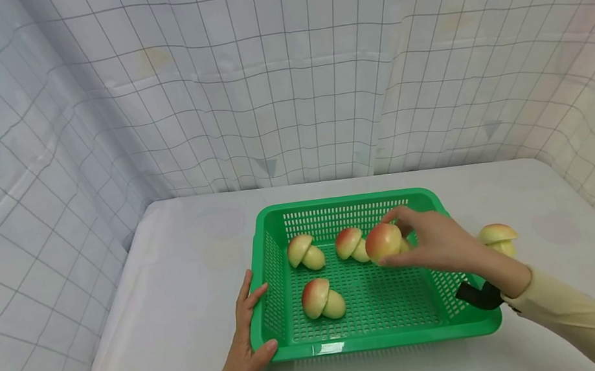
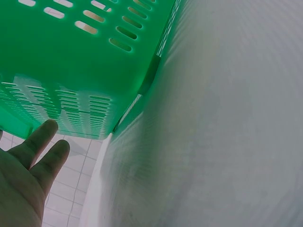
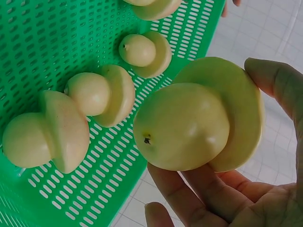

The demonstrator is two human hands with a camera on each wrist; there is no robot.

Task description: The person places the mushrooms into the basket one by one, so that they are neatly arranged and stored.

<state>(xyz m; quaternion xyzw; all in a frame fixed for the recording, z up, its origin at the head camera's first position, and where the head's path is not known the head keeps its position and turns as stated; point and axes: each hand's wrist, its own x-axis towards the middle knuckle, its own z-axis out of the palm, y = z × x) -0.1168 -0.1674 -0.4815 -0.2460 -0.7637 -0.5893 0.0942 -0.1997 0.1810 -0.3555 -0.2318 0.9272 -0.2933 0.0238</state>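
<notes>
My right hand [image 1: 441, 241] pinches a toy mushroom [image 1: 384, 242] with a red-and-yellow cap above the right side of a green plastic basket [image 1: 382, 340]. In the right wrist view its round pale stem [image 3: 182, 127] faces the camera, with thumb and fingers around the cap. Inside the basket lie several similar mushrooms, among them one at the back left [image 1: 305, 252], one in the back middle [image 1: 350, 245] and one nearer the front [image 1: 322, 299]. My left hand [image 1: 242, 336] rests against the basket's left side, fingers straight and spread, thumb at the front-left corner.
Another toy mushroom [image 1: 498, 238] stands outside the basket on the right, partly hidden by my right wrist. The basket sits on a table with a white cover [image 1: 177, 311]. White grid-patterned curtains [image 1: 280, 83] hang behind and at both sides.
</notes>
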